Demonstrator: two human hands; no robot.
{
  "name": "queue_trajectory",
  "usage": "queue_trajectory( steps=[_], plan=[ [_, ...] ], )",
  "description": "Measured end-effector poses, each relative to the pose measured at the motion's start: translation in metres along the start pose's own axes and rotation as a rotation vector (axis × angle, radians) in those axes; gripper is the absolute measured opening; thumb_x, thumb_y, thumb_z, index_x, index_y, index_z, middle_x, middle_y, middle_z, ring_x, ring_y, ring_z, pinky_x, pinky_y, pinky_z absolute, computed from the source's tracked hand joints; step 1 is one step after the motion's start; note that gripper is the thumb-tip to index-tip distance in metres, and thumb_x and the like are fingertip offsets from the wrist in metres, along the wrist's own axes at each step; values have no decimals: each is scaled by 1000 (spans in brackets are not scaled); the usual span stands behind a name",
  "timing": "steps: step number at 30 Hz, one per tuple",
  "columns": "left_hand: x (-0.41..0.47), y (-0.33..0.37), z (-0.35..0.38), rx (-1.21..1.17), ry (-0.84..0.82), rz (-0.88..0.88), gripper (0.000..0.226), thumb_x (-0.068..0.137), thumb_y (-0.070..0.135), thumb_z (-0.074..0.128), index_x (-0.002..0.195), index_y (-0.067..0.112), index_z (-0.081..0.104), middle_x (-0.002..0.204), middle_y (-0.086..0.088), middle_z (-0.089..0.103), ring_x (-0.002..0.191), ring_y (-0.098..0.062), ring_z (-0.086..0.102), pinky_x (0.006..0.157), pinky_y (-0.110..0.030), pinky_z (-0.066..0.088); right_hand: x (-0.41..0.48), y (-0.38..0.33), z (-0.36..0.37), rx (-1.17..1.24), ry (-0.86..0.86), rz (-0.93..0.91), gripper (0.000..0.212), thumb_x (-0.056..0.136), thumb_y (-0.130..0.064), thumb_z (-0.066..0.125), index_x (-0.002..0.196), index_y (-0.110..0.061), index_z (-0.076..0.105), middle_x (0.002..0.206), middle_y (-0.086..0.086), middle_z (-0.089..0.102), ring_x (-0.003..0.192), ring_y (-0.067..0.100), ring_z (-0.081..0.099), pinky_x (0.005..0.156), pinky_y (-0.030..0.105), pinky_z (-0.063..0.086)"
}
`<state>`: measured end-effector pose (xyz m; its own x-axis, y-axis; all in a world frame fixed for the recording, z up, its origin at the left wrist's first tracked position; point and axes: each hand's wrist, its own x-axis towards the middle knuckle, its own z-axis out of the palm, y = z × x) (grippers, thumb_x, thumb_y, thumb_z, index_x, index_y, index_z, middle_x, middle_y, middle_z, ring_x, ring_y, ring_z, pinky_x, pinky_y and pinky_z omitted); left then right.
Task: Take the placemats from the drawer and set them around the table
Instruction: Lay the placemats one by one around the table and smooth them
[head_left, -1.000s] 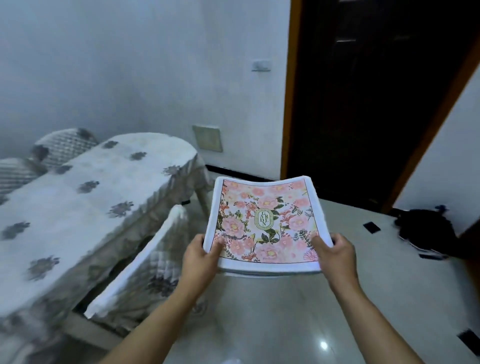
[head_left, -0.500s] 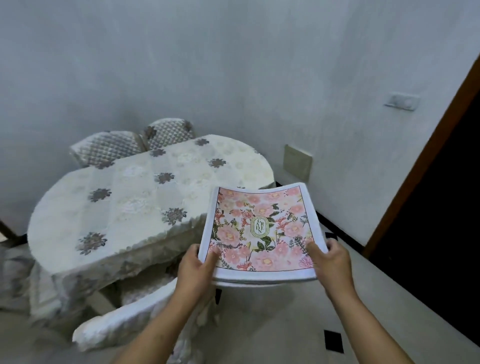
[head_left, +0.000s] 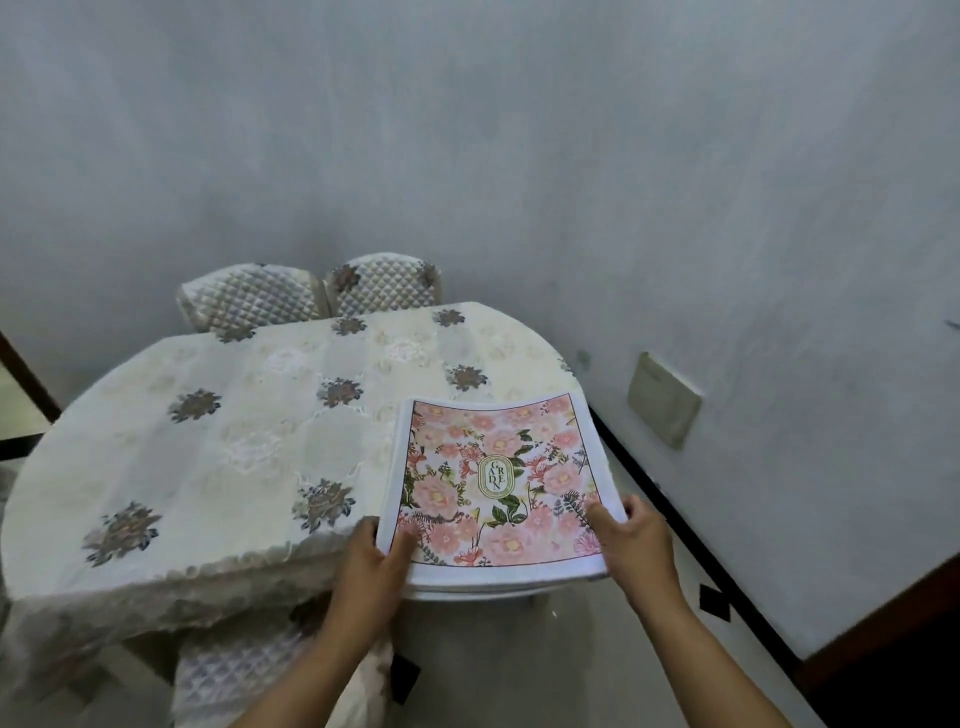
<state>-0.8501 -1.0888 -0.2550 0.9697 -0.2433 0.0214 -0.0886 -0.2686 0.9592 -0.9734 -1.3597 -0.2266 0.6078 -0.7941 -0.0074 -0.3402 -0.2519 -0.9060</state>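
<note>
I hold a stack of placemats (head_left: 496, 480) with a pink floral print and white border, flat and slightly bowed, over the table's near right corner. My left hand (head_left: 371, 566) grips the stack's near left corner, thumb on top. My right hand (head_left: 631, 543) grips the near right corner the same way. The table (head_left: 234, 441) is oval, covered with a cream lace cloth with dark flower motifs. Only the top mat's face shows; the mats beneath appear as thin edges.
Two quilted chair backs (head_left: 311, 293) stand at the table's far side against the grey wall. A covered chair (head_left: 249, 670) is tucked under the near edge. A wall plate (head_left: 662, 400) is on the right wall; a dark doorway (head_left: 893, 670) sits at lower right.
My view has swung left from the dark doorway toward the table. The stack, still in both hands, has come closer and now hangs over the table's near right corner.
</note>
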Motion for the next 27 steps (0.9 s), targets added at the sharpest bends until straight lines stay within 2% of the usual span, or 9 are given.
queue_trajectory(
  steps=[3,5,9,13,16,19,21,24,27],
  plan=[
    [62,1,33,52,6,2,27,89,47,63,103,24,61,90,4,70,79,-12,69,59,-24,52,69,-3,16,-12,-32,33,21,81,-34,72,83,-15,65,77,1,71,64,15,68,47,25,45],
    [97,3,53,48,1,-8,31,90,48,61,106,22,59,93,4,70,79,-13,70,58,-27,56,109,-6,25,-27,-33,38,21,82,-33,72,86,-15,64,80,0,70,66,14,67,47,24,43],
    [166,2,89,131,0,-24,34,91,52,56,110,23,56,96,6,67,83,-14,68,68,-32,57,187,-6,46,-52,-42,30,21,83,-32,72,75,-21,56,73,-5,63,59,5,58,38,10,34],
    [220,-7,122,180,37,-79,29,90,56,53,105,31,53,93,12,63,79,-10,66,54,-18,52,258,3,72,-60,-109,49,20,85,-29,71,76,-22,56,74,-5,63,60,6,60,35,9,35],
    [255,-22,149,198,87,-129,27,91,52,55,103,28,52,90,10,63,75,-10,65,44,-17,51,314,18,100,-111,-178,36,20,86,-30,69,74,-20,56,70,-4,62,59,8,59,43,22,38],
    [286,-43,178,274,151,-193,27,94,48,54,103,23,52,89,8,62,73,-9,63,41,-15,48,366,48,131,-123,-263,55,26,86,-30,68,72,-15,52,64,-2,58,53,12,51,47,26,35],
    [301,-56,194,362,166,-229,28,95,50,51,101,22,51,87,9,61,73,-7,61,46,-15,45,390,68,147,-155,-320,69,27,87,-31,67,73,-14,52,65,-1,57,54,11,49,48,26,35],
    [320,-82,223,462,162,-314,28,96,47,49,98,19,49,86,3,60,73,-9,60,57,-28,50,423,100,165,-225,-415,96,26,89,-32,67,77,-12,55,69,0,60,58,8,53,48,23,37],
    [325,-101,244,499,153,-505,29,97,45,50,99,16,49,92,-3,61,78,-18,61,67,-35,53,443,125,169,-325,-515,122,34,88,-33,69,72,-12,48,65,0,55,56,9,50,47,25,34]
  ],
)
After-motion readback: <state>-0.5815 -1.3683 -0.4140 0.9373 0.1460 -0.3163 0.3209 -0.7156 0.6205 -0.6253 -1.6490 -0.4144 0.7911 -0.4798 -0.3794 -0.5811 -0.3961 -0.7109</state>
